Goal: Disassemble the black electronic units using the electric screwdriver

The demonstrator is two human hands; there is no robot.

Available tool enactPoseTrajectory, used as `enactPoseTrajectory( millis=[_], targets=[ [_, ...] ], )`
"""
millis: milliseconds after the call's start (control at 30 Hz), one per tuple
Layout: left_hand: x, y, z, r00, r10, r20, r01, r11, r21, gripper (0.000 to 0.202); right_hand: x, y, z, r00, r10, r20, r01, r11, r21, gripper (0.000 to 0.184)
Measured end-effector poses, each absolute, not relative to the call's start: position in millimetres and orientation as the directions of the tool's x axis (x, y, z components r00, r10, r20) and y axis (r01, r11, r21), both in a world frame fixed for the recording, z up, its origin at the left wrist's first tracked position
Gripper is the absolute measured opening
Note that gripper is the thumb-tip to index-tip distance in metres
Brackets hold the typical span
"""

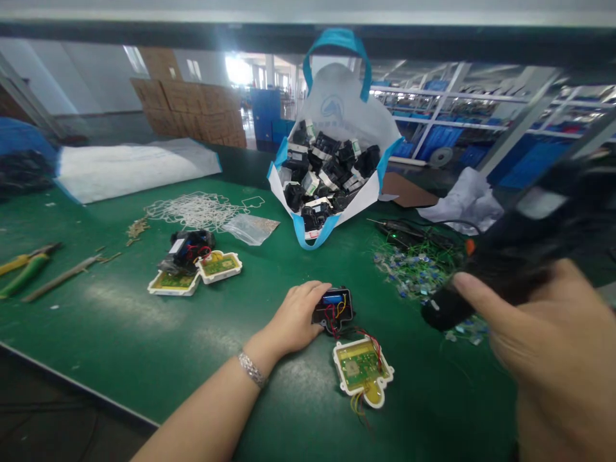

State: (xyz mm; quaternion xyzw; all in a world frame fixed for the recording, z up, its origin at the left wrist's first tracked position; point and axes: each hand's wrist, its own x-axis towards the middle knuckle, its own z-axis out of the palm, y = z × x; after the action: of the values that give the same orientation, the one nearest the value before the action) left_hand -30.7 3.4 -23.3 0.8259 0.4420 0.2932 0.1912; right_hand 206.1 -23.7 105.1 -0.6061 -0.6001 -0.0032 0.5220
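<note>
Green benchtop (129, 346) spreads between front edge (79, 384) and left hand (299, 316); housing (342, 308) gripped.

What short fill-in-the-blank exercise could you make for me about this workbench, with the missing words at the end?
1. The tabletop is coloured ____.
2. In the picture, the stacked cardboard boxes stand to the ____ of the white bag.
3. The bag's tall loop handle is coloured ____.
4. While the left hand grips a small case, the right hand holds a blurred tool coloured mostly ____.

Missing words: green; left; blue; black.
</note>
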Motion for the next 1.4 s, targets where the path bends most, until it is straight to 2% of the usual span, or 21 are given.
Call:
enactPoseTrajectory(
  millis=[67, 133, 233, 300, 367, 533, 667, 933, 1167, 1400],
  targets=[
    [-30, 3, -23, 0.42, 0.848, 0.323, 0.624, -0.528, 0.576, 0.068, 185, -28, 125, 0.296, 0.734, 0.612, 0.502, 0.426, -0.753, 0.031],
    [-29, 3, -23, 0.411, 0.85, 0.33, 0.624, -0.526, 0.578, 0.068, 163, -29, 132, 0.225, 0.774, 0.592, 0.205, 0.557, -0.805, 0.027],
    [-29, 3, -23, 0.409, 0.848, 0.337, 0.619, -0.529, 0.58, 0.067, 137, -25, 126, 0.096, 0.834, 0.543, -0.104, 0.551, -0.828, 0.033],
    [-28, 4, -24, 0.41, 0.847, 0.339, 0.618, -0.531, 0.58, 0.067, 126, -20, 115, 0.081, 0.863, 0.499, -0.189, 0.505, -0.842, 0.043],
    [-28, 5, -24, 0.413, 0.845, 0.339, 0.617, -0.534, 0.578, 0.067, 120, -16, 104, 0.092, 0.873, 0.479, -0.181, 0.488, -0.854, 0.049],
    [-28, 6, -24, 0.417, 0.846, 0.332, 0.62, -0.532, 0.577, 0.068, 113, -13, 81, 0.118, 0.843, 0.525, -0.039, 0.533, -0.845, 0.053],
    [-29, 6, -24, 0.418, 0.846, 0.331, 0.617, -0.532, 0.58, 0.068, 110, -11, 73, 0.137, 0.831, 0.539, -0.029, 0.547, -0.837, 0.054],
    [-29, 6, -22, 0.419, 0.844, 0.334, 0.629, -0.535, 0.564, 0.065, 109, 0, 66, 0.148, 0.818, 0.556, -0.103, 0.572, -0.814, 0.05],
    [-29, 5, -21, 0.423, 0.844, 0.33, 0.638, -0.536, 0.553, 0.066, 108, 3, 65, 0.174, 0.828, 0.532, -0.067, 0.549, -0.833, 0.05],
    [-33, 5, -17, 0.442, 0.836, 0.324, 0.634, -0.547, 0.546, 0.074, 107, 10, 67, 0.233, 0.847, 0.478, -0.167, 0.519, -0.838, 0.047]
  ],
)
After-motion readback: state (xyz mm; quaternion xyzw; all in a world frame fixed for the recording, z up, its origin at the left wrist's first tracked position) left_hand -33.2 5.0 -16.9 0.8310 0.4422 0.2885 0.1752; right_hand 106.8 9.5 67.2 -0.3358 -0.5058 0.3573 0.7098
